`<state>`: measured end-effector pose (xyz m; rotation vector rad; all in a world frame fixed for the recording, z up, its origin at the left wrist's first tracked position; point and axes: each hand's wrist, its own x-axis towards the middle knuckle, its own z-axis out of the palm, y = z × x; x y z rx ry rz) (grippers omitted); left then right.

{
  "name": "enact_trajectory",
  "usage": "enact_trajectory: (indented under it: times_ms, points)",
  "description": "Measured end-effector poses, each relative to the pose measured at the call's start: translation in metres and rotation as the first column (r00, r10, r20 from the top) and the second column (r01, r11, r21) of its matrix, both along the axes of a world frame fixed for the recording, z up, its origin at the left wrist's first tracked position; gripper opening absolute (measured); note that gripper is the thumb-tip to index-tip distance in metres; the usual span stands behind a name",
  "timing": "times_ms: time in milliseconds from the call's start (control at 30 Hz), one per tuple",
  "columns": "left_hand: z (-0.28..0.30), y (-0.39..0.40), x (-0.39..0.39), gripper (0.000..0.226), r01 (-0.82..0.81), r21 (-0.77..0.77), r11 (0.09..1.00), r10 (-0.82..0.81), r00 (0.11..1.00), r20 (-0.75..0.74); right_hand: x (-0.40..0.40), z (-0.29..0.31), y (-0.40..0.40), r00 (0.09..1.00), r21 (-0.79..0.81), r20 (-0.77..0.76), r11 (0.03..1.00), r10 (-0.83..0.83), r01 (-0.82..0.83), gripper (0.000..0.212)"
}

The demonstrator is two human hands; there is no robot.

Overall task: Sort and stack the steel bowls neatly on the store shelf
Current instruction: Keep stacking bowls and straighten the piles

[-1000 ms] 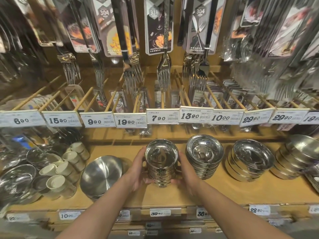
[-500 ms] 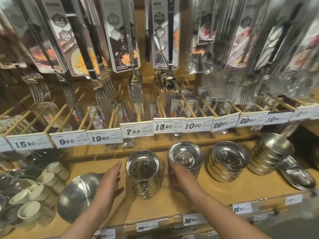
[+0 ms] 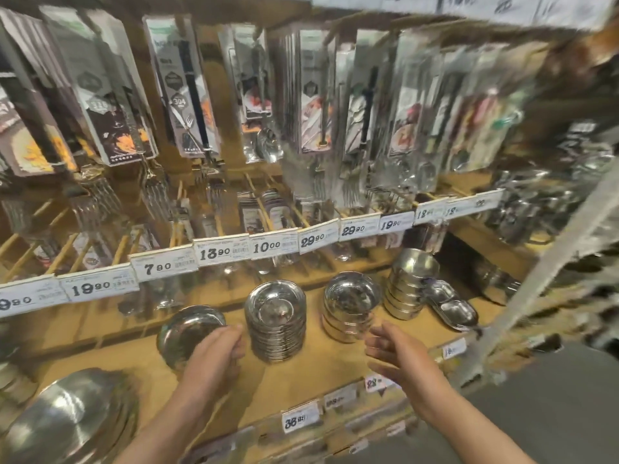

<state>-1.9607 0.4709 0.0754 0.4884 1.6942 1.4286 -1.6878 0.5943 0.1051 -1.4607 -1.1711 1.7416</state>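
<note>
Four stacks of steel bowls stood in a row on the wooden shelf (image 3: 311, 373), both hands reaching in.

The left hand (image 3: 214, 360) lay palm-down against the leftmost stack (image 3: 187, 333), fingers bent over its near rim; whether that grip truly clasped it was unclear. The right hand (image 3: 398, 360) hovered free with fingers apart and straight, just before the third stack (image 3: 350, 304). Between them rose the tall second stack (image 3: 276, 321), and the fourth stack (image 3: 410, 284) sat farther right.
</note>
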Motion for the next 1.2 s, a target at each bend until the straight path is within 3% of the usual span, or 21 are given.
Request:
enact_trajectory:
  times_ms: [233, 467, 567, 700, 1000, 1200]
  points:
    - [-0.003, -0.005, 0.037, 0.035, 0.144, -0.004, 0.990, -0.144, 0.987, 0.071, 0.041, 0.007, -0.042, 0.995, 0.002, 0.010, 0.995, -0.098, 0.098, 0.026]
    - [-0.024, -0.022, 0.069, 0.033, 0.186, -0.010, 0.983, -0.184, 0.979, 0.091, 0.082, -0.001, -0.074, 0.991, 0.044, -0.049, 0.991, -0.121, 0.123, 0.018]
    - [-0.029, -0.018, 0.079, 0.031, 0.187, 0.004, 0.982, -0.187, 0.979, 0.083, 0.100, -0.002, -0.071, 0.987, 0.079, -0.067, 0.986, -0.145, 0.150, 0.031]
    - [-0.031, 0.005, 0.093, 0.029, 0.146, -0.034, 0.989, -0.141, 0.983, 0.120, 0.120, -0.002, -0.050, 0.989, 0.114, -0.013, 0.983, -0.146, 0.146, 0.041]
    - [-0.051, 0.086, 0.162, 0.028, 0.035, -0.084, 0.996, -0.025, 0.993, 0.120, 0.193, -0.029, 0.045, 0.991, 0.064, -0.030, 0.989, -0.132, 0.134, 0.023]
    - [-0.052, 0.133, 0.213, 0.021, -0.005, -0.087, 0.996, 0.014, 0.994, 0.111, 0.229, -0.048, 0.104, 0.999, 0.024, -0.026, 0.999, -0.036, 0.037, 0.021]
